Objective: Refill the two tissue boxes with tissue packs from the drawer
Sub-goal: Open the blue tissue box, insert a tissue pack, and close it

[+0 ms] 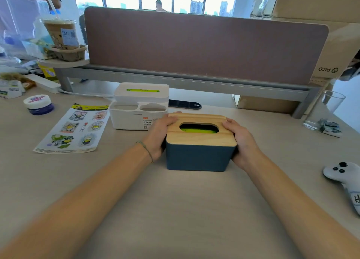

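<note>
A dark blue tissue box (198, 157) with a wooden lid (200, 137) stands on the desk in the middle. A green tissue pack (198, 129) shows through the lid's oval slot. My left hand (157, 136) grips the box's left side with the thumb on the lid. My right hand (243, 139) grips the right side the same way. Behind it on the left stands a white tissue box (136, 110) with front compartments; green shows through its top slot (143, 90).
A sticker sheet (74, 130) and a small jar (39, 103) lie at left. A drinking glass (323, 110) and a white game controller (344, 176) are at right. A brown desk divider (204, 46) runs across the back, with a drink cup (62, 34) at its left end.
</note>
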A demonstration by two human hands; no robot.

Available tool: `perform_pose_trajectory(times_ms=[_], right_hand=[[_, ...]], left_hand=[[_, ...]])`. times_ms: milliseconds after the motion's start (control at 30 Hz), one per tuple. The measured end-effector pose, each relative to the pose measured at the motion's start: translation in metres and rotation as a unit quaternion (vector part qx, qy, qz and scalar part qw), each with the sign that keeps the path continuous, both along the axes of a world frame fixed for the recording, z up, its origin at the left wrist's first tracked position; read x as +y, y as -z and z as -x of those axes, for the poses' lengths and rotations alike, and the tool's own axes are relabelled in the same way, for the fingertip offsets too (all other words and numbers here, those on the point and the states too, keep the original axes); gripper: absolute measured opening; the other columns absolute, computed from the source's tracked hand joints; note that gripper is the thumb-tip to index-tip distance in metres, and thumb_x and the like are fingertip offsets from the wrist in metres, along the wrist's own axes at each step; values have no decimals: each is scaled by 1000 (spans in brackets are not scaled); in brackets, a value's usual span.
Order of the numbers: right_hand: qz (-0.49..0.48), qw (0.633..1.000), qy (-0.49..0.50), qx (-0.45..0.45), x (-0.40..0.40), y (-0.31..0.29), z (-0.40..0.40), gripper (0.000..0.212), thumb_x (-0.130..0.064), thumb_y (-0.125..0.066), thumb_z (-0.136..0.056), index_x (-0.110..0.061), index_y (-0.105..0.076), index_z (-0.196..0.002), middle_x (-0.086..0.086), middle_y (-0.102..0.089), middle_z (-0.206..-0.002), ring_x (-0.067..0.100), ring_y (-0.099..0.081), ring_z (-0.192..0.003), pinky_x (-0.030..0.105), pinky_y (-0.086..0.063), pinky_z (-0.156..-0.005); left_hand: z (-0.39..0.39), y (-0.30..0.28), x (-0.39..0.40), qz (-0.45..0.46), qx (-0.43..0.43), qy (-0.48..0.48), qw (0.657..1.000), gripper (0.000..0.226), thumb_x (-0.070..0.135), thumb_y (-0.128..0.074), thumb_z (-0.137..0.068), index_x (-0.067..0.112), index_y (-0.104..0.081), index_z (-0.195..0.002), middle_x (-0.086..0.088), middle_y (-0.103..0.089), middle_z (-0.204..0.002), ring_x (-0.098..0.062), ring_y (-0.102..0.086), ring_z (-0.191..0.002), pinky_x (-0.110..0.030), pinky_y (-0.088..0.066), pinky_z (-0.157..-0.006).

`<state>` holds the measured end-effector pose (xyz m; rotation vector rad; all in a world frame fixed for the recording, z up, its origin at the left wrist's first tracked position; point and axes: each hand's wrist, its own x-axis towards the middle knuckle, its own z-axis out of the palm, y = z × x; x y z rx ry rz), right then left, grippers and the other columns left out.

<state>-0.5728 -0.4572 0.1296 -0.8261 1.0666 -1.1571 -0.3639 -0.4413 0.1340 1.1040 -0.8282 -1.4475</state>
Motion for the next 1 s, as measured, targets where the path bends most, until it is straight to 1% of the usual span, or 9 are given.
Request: perform_pose_trajectory(times_ms=[200,333,433,533,633,700,767,900,1000], right_hand=[[7,999,-3,39,-14,0,3,29,-11,-53,-97,-20,-68,-120,10,-74,-107,26,-68,-85,36,-56,-69],[19,995,8,95,-6,-9,0,27,-15,-54,-100,-23,-67,-122,5,-74,-109,20,-69,-85,33,-54,-67],[14,993,37,107,9,-9,3,35,-24,-54,-101,-27,-58,-135,0,-66,-125,20,-63,-109,38,-54,-92],[18,996,67,63,26,2,8,44,-22,-48,-101,-28,-50,-145,-1,-57,-140,20,-51,-129,43,-41,-111],[41,997,43,46,41,9,-1,42,-19,-41,-101,-32,-56,-138,-3,-66,-130,17,-60,-116,35,-50,-89],[52,996,35,57,44,8,-10,41,-19,-38,-101,-37,-58,-131,-5,-71,-118,15,-65,-103,32,-51,-74],[58,996,41,58,40,6,-12,41,-18,-38,-100,-39,-58,-129,-6,-72,-114,14,-66,-95,29,-52,-68],[67,995,51,53,12,-1,-4,39,-16,-39,-100,-39,-61,-123,-7,-74,-108,12,-66,-90,28,-51,-66],[71,994,59,59,-21,-6,-1,36,-18,-40,-100,-41,-62,-116,-5,-73,-109,14,-65,-94,31,-50,-73]], left_hand=[[-1,5,-11,4,-15,-27,1000,33,12,-45,-102,19,-67,-125,-17,-69,-122,-30,-66,-99,-40,-56,-83],[2,-2,-3,7,-75,-31,997,27,18,-48,-103,17,-66,-123,-17,-69,-123,-27,-66,-98,-40,-55,-86],[2,-3,15,19,-108,-41,993,23,26,-46,-104,20,-65,-114,-14,-68,-121,-22,-64,-103,-43,-49,-100],[8,5,34,55,-93,-72,992,26,26,-40,-105,26,-66,-110,-4,-69,-111,-13,-63,-100,-31,-51,-90],[22,15,44,65,-85,-94,990,28,31,-38,-106,37,-59,-123,0,-65,-123,-16,-62,-110,-37,-52,-96],[30,14,42,71,-92,-110,987,26,32,-37,-105,43,-58,-116,0,-62,-128,-21,-58,-118,-46,-47,-104],[35,10,34,73,-84,-114,987,30,27,-35,-106,40,-61,-111,-3,-63,-124,-25,-59,-116,-45,-50,-100],[42,-1,-1,72,-72,-105,989,34,23,-33,-106,32,-59,-127,-7,-64,-118,-19,-59,-101,-34,-48,-83],[47,-7,-35,67,-74,-99,990,38,25,-34,-106,30,-56,-137,-5,-64,-119,-17,-58,-103,-34,-48,-86]])
